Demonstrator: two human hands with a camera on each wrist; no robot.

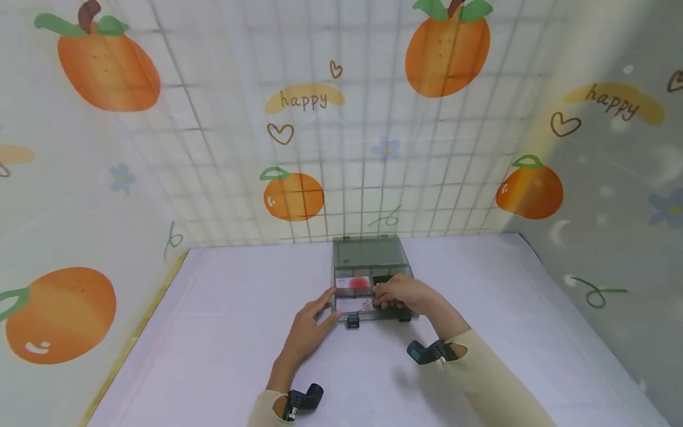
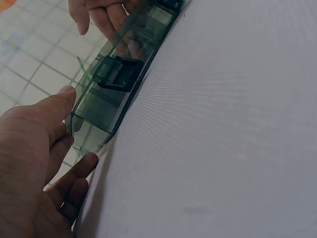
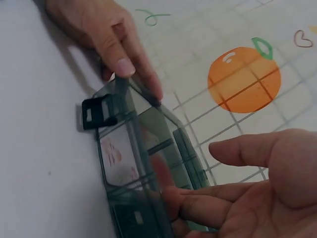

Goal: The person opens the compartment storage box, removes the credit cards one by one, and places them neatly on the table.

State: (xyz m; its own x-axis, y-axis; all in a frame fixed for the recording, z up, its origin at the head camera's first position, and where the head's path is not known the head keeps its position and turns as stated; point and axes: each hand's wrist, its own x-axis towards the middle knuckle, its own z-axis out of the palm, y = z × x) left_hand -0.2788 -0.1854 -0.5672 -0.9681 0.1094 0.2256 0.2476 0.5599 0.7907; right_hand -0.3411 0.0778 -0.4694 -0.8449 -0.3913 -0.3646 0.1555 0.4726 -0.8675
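A translucent dark-green compartment box (image 1: 341, 317) sits on the table with its lid (image 1: 370, 252) raised at the back. In its left compartments lie a white card with a red circle (image 1: 353, 283) and another white card (image 1: 354, 305). A black item (image 1: 382, 279) shows partly in the back right compartment. My left hand (image 1: 311, 323) touches the box's left side, thumb at the front corner, fingers extended. The fingers of my right hand (image 1: 402, 293) reach into the right compartments; in the right wrist view the thumb (image 3: 242, 148) stands apart from them. Their tips are partly hidden.
Two dark latches, one of them the left latch (image 1: 353, 321), hang at the box's front edge. The white table (image 1: 240, 284) extends around the box. Behind it is a curtain (image 1: 224, 178) printed with oranges, over a grid. Each wrist wears a small black camera (image 1: 306, 398).
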